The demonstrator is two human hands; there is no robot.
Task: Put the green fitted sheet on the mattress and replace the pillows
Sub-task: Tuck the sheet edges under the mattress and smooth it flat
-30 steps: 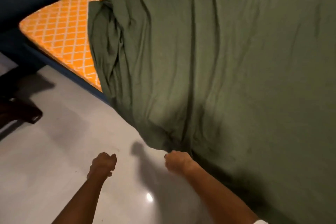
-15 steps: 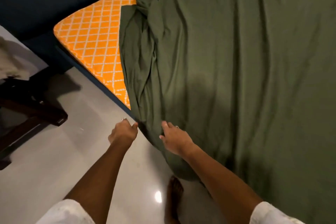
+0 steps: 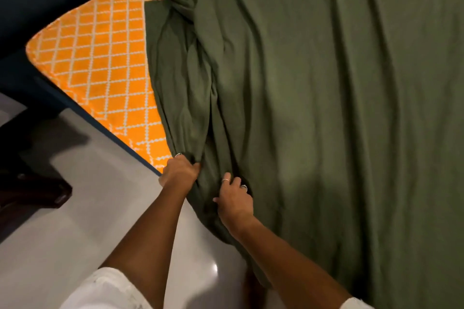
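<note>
The green fitted sheet [image 3: 313, 108] lies spread over most of the mattress, bunched in folds along its left edge and hanging over the near side. The orange mattress [image 3: 100, 63] with a white lattice pattern shows bare at its left corner. My left hand [image 3: 179, 170] grips a bunch of the sheet's folds at the mattress edge. My right hand [image 3: 234, 202] holds the sheet just to the right, its fingers curled into the cloth. No pillows are in view.
A dark blue bed frame [image 3: 30, 7] runs around the mattress corner. The glossy grey floor [image 3: 62, 246] lies below, with dark wooden furniture [image 3: 32, 190] at the left edge. A bare foot shows dimly near the bottom under the hanging sheet.
Both hands rose from over the floor to the sheet's bunched edge and took hold of it. The view has moved closer to the mattress corner.
</note>
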